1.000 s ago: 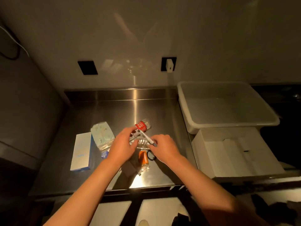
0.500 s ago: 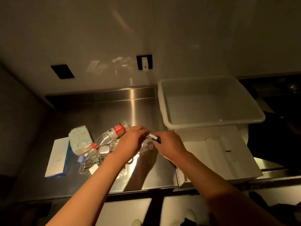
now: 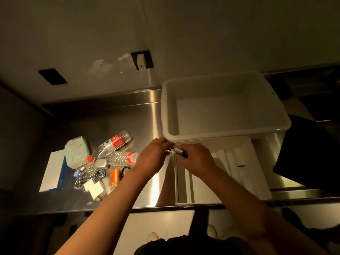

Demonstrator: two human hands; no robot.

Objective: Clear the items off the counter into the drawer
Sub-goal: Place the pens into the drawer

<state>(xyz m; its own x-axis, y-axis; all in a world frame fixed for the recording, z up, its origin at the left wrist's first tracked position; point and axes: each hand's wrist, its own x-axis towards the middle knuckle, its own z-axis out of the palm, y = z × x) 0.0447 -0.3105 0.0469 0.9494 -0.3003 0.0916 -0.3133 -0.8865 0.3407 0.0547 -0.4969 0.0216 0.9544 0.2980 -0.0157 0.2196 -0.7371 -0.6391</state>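
My left hand [image 3: 153,159] and my right hand [image 3: 196,159] both grip a white marker with a black cap [image 3: 179,152], held level above the left edge of the open white drawer [image 3: 253,173]. The drawer has long dividers inside. Left on the steel counter [image 3: 110,122] lies a pile: a plastic bottle with a red label [image 3: 115,142], a second clear bottle [image 3: 122,159], a white-and-blue box [image 3: 54,172], a pale wipes pack [image 3: 76,153], a metal watch [image 3: 91,174], an orange item [image 3: 114,176] and a white charger [image 3: 95,188].
A large empty white tub [image 3: 222,105] sits just behind the drawer, its rim close above my hands. The wall with two dark sockets rises behind the counter. A dark object [image 3: 309,153] lies at the right. The counter's front edge runs below my forearms.
Both hands lifted the marker from the pile and carried it right, from over the counter to the drawer's left edge. The view swung right with them.
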